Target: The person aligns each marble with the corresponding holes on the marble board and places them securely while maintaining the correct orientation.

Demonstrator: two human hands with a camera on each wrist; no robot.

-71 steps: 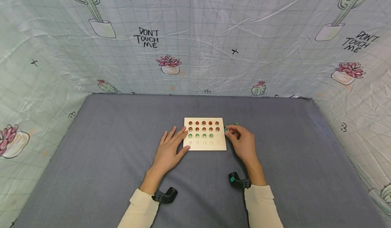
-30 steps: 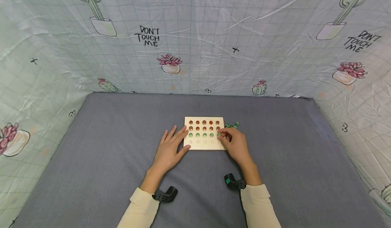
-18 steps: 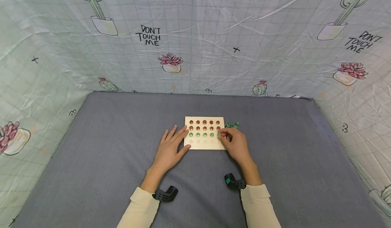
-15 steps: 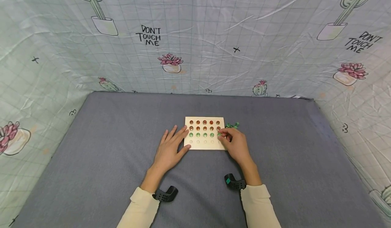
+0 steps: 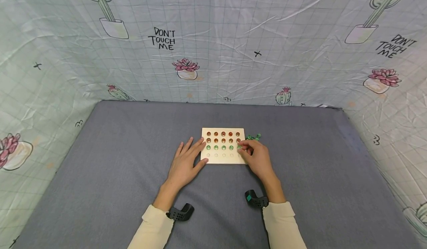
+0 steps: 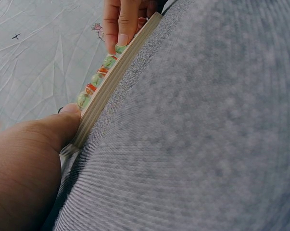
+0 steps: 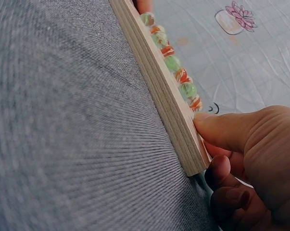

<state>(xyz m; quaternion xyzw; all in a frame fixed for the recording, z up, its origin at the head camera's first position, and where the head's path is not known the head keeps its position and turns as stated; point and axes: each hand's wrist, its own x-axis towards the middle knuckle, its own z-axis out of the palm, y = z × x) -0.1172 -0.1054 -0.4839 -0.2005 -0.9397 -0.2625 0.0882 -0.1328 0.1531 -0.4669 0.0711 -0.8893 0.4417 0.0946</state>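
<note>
A pale wooden board (image 5: pixel 222 159) with rows of round holes lies on the grey cloth. Its two far rows hold orange marbles (image 5: pixel 222 137), and the third row holds green marbles (image 5: pixel 219 147). The nearest row of holes is bare. My right hand (image 5: pixel 245 148) has its fingers curled and pinches a green marble (image 5: pixel 238 146) at the right end of the third row. Its thumb (image 7: pixel 221 129) lies against the board's edge (image 7: pixel 159 91). My left hand (image 5: pixel 197 150) lies flat, with straight fingers touching the board's left edge and the thumb (image 6: pixel 48 132) at its near corner.
A few loose green marbles (image 5: pixel 254 136) lie on the cloth just right of the board's far corner. The grey cloth (image 5: pixel 116 160) spreads wide on both sides. Printed fabric walls (image 5: pixel 213 56) close in the back and both sides.
Since 2.4 s ago my right hand has moved left from the loose marbles to the board's third row with a green marble. Over the last second nothing has shifted. The left hand stays put.
</note>
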